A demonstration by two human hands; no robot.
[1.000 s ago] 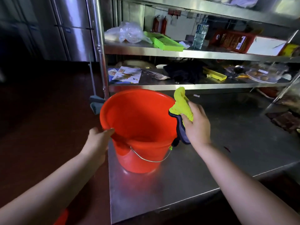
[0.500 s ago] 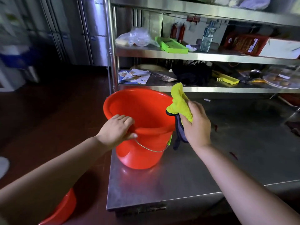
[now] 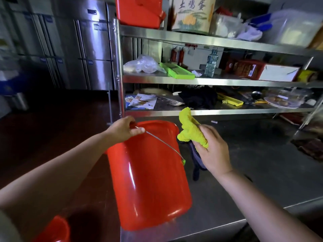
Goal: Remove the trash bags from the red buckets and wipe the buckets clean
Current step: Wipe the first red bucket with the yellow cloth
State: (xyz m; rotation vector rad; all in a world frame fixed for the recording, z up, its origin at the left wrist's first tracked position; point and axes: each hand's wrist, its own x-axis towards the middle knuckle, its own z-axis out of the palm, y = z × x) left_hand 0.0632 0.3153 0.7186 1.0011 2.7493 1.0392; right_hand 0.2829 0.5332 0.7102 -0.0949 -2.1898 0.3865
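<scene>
Bucket (image 3: 150, 180) tipped, lifted by left hand (image 3: 122, 129) clamped on handle (image 3: 164, 143), exposing outer wall for wiping. Right hand (image 3: 213, 149) clamped on yellow cloth (image 3: 191, 131), poised beside rim.

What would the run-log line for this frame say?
left hand grips red bucket rim, tilted | right hand holds yellow cloth | no bag visible

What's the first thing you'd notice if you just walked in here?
The big red bucket, tipped over the front edge of the steel table, with the left hand gripping its rim. Right beside it, the right hand clutches a bright yellow cloth. Behind them stand cluttered metal shelves.
</scene>
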